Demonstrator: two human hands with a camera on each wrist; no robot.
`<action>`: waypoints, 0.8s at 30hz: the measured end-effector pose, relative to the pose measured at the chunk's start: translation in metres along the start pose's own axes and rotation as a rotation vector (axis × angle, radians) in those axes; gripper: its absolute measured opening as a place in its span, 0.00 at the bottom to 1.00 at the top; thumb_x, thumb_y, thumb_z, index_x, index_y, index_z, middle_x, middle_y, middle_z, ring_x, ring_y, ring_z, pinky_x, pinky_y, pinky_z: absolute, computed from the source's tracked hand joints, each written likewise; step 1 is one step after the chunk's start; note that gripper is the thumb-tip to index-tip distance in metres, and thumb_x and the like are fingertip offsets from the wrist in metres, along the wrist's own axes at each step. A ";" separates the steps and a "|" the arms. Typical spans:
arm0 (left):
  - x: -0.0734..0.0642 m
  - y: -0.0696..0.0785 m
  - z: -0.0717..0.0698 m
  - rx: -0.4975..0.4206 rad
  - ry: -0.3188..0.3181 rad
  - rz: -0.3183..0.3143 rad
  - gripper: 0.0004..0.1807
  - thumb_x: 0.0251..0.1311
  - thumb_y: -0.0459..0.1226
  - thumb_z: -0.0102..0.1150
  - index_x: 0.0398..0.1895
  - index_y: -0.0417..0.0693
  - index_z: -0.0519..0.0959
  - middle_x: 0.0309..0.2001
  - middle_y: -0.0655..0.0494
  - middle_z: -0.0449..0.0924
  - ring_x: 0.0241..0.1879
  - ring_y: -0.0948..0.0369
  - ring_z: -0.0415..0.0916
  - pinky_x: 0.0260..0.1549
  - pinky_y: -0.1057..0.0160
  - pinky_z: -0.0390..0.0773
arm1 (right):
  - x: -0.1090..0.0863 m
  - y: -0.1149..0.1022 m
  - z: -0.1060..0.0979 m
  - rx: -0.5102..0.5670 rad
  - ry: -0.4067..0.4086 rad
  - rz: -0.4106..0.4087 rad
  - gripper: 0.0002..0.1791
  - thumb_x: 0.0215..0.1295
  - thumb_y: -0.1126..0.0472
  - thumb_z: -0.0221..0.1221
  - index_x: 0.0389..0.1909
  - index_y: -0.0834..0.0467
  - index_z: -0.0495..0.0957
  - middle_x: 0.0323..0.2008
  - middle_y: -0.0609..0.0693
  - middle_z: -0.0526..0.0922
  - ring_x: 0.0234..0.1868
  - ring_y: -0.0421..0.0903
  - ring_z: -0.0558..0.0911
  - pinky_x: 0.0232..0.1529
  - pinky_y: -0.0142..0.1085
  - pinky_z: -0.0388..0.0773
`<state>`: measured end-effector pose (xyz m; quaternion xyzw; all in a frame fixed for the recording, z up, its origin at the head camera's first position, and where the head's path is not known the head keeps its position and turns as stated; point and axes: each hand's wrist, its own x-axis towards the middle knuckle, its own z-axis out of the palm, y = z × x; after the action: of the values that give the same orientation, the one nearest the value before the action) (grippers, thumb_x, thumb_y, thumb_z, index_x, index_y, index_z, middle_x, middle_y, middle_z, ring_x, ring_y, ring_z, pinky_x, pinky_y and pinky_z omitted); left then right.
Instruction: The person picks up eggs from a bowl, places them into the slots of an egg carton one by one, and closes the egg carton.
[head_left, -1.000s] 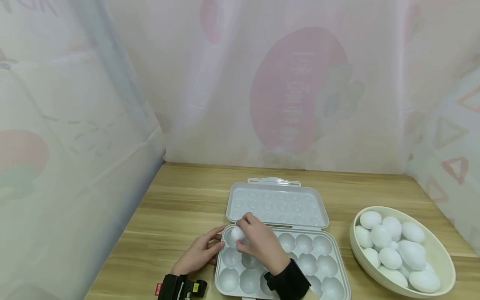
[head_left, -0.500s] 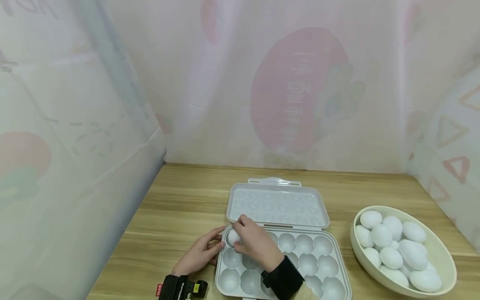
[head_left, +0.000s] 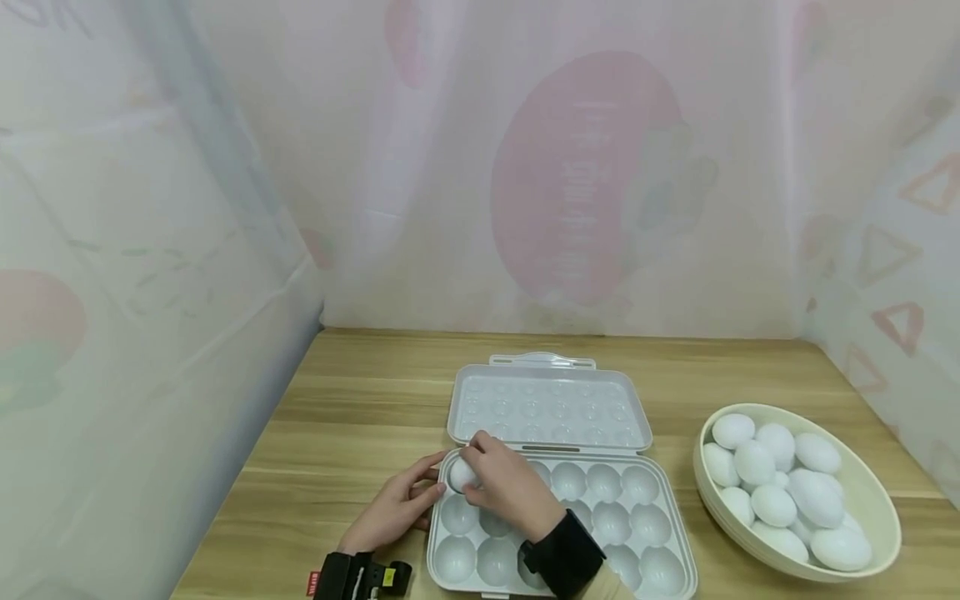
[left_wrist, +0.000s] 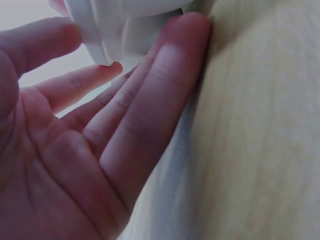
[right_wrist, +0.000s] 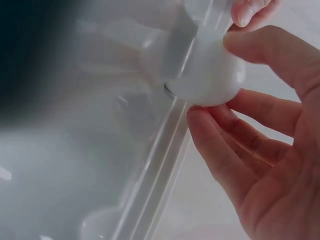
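A white egg [head_left: 461, 476] sits at the back left cup of a translucent egg tray [head_left: 611, 523]. My right hand [head_left: 517, 493] pinches this egg between thumb and fingertips, as the right wrist view also shows, where the egg [right_wrist: 212, 75] overlaps the tray's edge. At the tray's left side, my left hand [head_left: 393, 510] touches the rim with its thumb, its other fingers stretched along the side. In the left wrist view those fingers [left_wrist: 155, 95] reach low beside the tray wall, close over the table. The right hand and its wrist strap hide several cups.
The tray's lid [head_left: 551, 408] lies folded back behind it. To the right stands a cream bowl [head_left: 873, 500] heaped with white eggs [head_left: 774, 505]. A wooden table [head_left: 360, 400] carries everything, with printed cloth [head_left: 420, 250] hanging at the back and sides.
My right hand has brought the egg slightly left and down into the corner cup. The left hand keeps its place at the tray's side. The head view has shifted slightly.
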<state>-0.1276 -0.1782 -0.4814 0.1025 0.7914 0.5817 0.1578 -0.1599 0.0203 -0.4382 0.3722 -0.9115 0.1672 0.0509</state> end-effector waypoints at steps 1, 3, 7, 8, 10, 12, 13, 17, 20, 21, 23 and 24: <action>0.000 0.000 0.000 -0.001 -0.001 -0.001 0.28 0.65 0.43 0.49 0.67 0.52 0.59 0.54 0.35 0.69 0.42 0.53 0.78 0.25 0.61 0.82 | -0.001 0.000 -0.001 0.003 -0.003 0.004 0.18 0.51 0.57 0.65 0.44 0.58 0.78 0.38 0.48 0.74 0.33 0.38 0.72 0.31 0.26 0.75; 0.000 0.001 0.000 -0.001 -0.001 -0.003 0.28 0.65 0.44 0.49 0.67 0.52 0.59 0.54 0.35 0.69 0.42 0.53 0.78 0.25 0.61 0.82 | -0.003 0.000 -0.004 0.003 -0.008 0.011 0.19 0.51 0.57 0.64 0.45 0.58 0.77 0.39 0.49 0.75 0.34 0.39 0.73 0.31 0.27 0.75; 0.000 0.001 0.000 -0.002 -0.004 -0.007 0.28 0.65 0.44 0.49 0.67 0.52 0.58 0.53 0.35 0.70 0.41 0.53 0.78 0.26 0.61 0.82 | -0.007 0.003 -0.011 0.029 -0.001 0.015 0.21 0.53 0.56 0.64 0.47 0.59 0.76 0.42 0.50 0.75 0.37 0.40 0.74 0.35 0.28 0.76; 0.000 0.001 0.000 0.000 -0.003 -0.007 0.28 0.65 0.44 0.49 0.67 0.52 0.59 0.53 0.36 0.70 0.41 0.54 0.78 0.26 0.61 0.82 | -0.008 0.004 -0.014 0.037 0.010 0.009 0.21 0.53 0.56 0.64 0.48 0.59 0.76 0.42 0.50 0.75 0.38 0.41 0.74 0.36 0.29 0.77; 0.000 0.001 -0.001 0.003 -0.001 -0.004 0.28 0.65 0.43 0.49 0.67 0.51 0.59 0.53 0.35 0.70 0.40 0.54 0.78 0.26 0.61 0.82 | -0.010 0.006 -0.020 0.057 0.038 -0.001 0.22 0.53 0.56 0.64 0.49 0.60 0.75 0.42 0.50 0.75 0.39 0.41 0.75 0.37 0.30 0.77; 0.001 0.001 -0.002 0.009 0.001 -0.001 0.28 0.65 0.43 0.49 0.67 0.51 0.59 0.53 0.35 0.70 0.40 0.54 0.78 0.26 0.61 0.82 | -0.012 0.008 -0.027 0.075 0.066 -0.006 0.23 0.54 0.56 0.64 0.50 0.60 0.75 0.43 0.50 0.75 0.39 0.41 0.75 0.37 0.30 0.77; 0.001 0.000 -0.002 0.011 0.001 0.000 0.28 0.65 0.43 0.49 0.67 0.51 0.59 0.53 0.35 0.70 0.40 0.54 0.78 0.26 0.61 0.82 | -0.013 0.009 -0.031 0.077 0.080 -0.007 0.23 0.54 0.56 0.64 0.50 0.60 0.74 0.43 0.50 0.75 0.39 0.42 0.76 0.37 0.31 0.78; 0.003 0.000 -0.003 0.016 0.001 0.005 0.28 0.65 0.43 0.49 0.67 0.50 0.59 0.53 0.34 0.70 0.40 0.53 0.78 0.26 0.61 0.82 | -0.016 0.014 -0.046 0.071 0.123 0.013 0.24 0.54 0.55 0.64 0.51 0.59 0.74 0.44 0.50 0.76 0.41 0.42 0.77 0.38 0.32 0.78; 0.004 -0.001 -0.003 0.018 0.004 0.007 0.28 0.65 0.43 0.50 0.67 0.50 0.59 0.53 0.34 0.70 0.41 0.53 0.78 0.26 0.61 0.82 | -0.020 0.018 -0.058 0.057 0.173 0.023 0.23 0.53 0.55 0.65 0.50 0.59 0.75 0.44 0.51 0.76 0.40 0.42 0.77 0.37 0.33 0.79; 0.005 -0.001 -0.003 0.017 0.003 0.007 0.28 0.65 0.43 0.50 0.67 0.50 0.59 0.53 0.34 0.70 0.41 0.53 0.78 0.26 0.61 0.82 | -0.021 0.020 -0.061 0.052 0.190 0.027 0.23 0.53 0.55 0.65 0.49 0.59 0.75 0.43 0.51 0.77 0.39 0.42 0.77 0.37 0.34 0.79; 0.005 -0.001 -0.003 0.019 0.003 -0.002 0.28 0.64 0.44 0.50 0.67 0.50 0.59 0.53 0.34 0.70 0.41 0.53 0.78 0.26 0.61 0.83 | -0.025 0.024 -0.067 0.043 0.224 0.038 0.22 0.52 0.56 0.65 0.48 0.59 0.75 0.43 0.51 0.77 0.39 0.42 0.77 0.36 0.34 0.79; 0.005 -0.001 -0.003 0.018 0.002 -0.006 0.29 0.64 0.44 0.50 0.67 0.51 0.59 0.53 0.34 0.70 0.41 0.53 0.78 0.26 0.61 0.83 | -0.027 0.026 -0.070 0.042 0.239 0.046 0.22 0.52 0.56 0.65 0.48 0.59 0.75 0.42 0.51 0.77 0.38 0.43 0.77 0.36 0.35 0.79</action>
<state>-0.1334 -0.1792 -0.4818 0.1008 0.7969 0.5743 0.1577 -0.1612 0.0793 -0.3858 0.3296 -0.9036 0.2305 0.1477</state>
